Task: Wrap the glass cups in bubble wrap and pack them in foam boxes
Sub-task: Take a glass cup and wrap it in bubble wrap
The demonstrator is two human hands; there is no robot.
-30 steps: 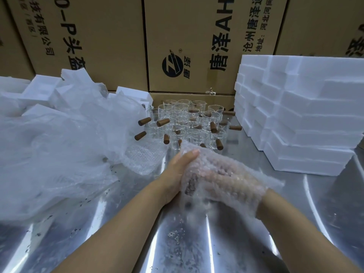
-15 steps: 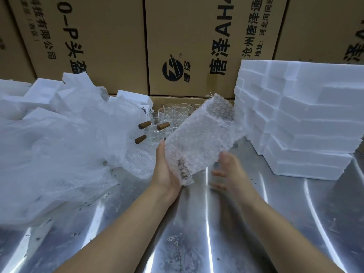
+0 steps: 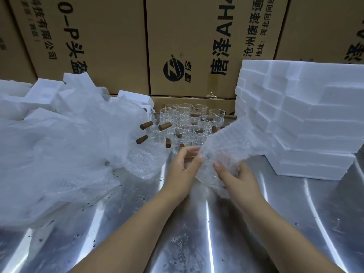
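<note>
- A head-worn view looks down on a steel worktop (image 3: 197,243), with two bare forearms reaching to its middle.
- A bubble wrap sheet (image 3: 226,142) is held just above the worktop at the centre, with its free end rising toward 1 o'clock.
- The left hand (image 3: 183,168) is curled, and the near edge of the sheet is pinched between its thumb and fingers (image 3: 187,151).
- The lower part of the sheet is gripped by the right hand (image 3: 240,178). The thumb is pressed on top, and the other fingers are hidden beneath the wrap.
- A faint curved glass edge (image 3: 204,179) seems to show through the wrap between the hands. One cup is therefore judged to be inside and only partly rolled, though this cannot be told for certain.
- At 12 o'clock, beyond the hands, a crowd of bare glass cups (image 3: 187,123) with brown wooden handles stands unwrapped.
- At 2 o'clock, a tall stack of white foam boxes (image 3: 305,125) is set on the worktop. No wrapped cup is seen in any of them.
- At 9 o'clock, a clear plastic bag (image 3: 59,146) is heaped over further foam pieces.
- Printed cardboard cartons (image 3: 110,46) are lined along the back.
- The task is judged to be at an early stage: one wrap is in hand, many cups are left to be wrapped, and no packing is seen to be done.
</note>
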